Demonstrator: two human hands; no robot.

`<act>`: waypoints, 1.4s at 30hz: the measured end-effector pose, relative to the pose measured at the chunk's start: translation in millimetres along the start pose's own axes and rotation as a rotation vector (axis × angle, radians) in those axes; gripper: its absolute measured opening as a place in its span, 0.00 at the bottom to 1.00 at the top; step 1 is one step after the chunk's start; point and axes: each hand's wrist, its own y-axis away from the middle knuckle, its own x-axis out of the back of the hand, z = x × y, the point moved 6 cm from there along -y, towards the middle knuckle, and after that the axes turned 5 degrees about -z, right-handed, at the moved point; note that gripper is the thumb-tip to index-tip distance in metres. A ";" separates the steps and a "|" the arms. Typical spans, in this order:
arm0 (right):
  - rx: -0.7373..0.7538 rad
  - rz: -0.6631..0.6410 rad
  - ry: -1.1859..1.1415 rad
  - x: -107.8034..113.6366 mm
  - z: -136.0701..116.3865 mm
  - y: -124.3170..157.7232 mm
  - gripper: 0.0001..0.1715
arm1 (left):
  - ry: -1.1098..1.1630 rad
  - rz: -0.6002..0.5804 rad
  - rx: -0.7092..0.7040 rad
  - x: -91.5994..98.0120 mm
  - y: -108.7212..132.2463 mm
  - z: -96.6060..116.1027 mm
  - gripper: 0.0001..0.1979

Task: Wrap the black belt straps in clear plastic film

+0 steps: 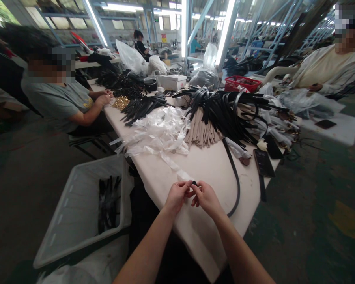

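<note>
My left hand (179, 194) and my right hand (205, 195) meet over the near part of the table, fingertips pinched close together. A small black strap end (194, 183) shows between them, mostly covered by the fingers. Up to my left fingers runs a white plastic strip (173, 165), which trails back to a heap of white strips (162, 130). To the right, a long black strap (236, 177) curves down the table and passes behind my right forearm. Whether it joins the end in my fingers is hidden.
Black straps (225, 114) and beige strips (202, 132) are piled mid-table. A phone (264, 162) lies at the right edge. On the floor at left stands a white bin (73, 209) holding black straps. A co-worker (62, 102) sits at left, another person (322, 71) at right.
</note>
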 end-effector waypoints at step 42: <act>-0.020 -0.344 0.594 56.0 -41.5 45.4 0.19 | -0.165 0.061 0.048 -16.3 39.6 -8.2 0.25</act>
